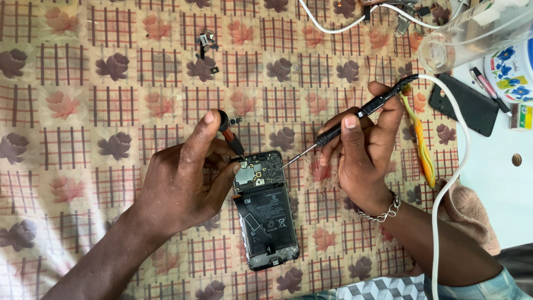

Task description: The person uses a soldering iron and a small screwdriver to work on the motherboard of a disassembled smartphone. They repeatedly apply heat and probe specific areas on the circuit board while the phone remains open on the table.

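Floral checked cloth covers your bench. Nearest you lies the opened phone, back off (circuit board bare, likely fragile), so steady it by the edges. Your left hand pinches a red-tipped tool at its top; your right hand grips a corded soldering iron. Farther off, small loose parts.

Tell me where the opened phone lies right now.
In the head view, the opened phone lies low at centre on the flowered cloth, between the left hand and right hand.
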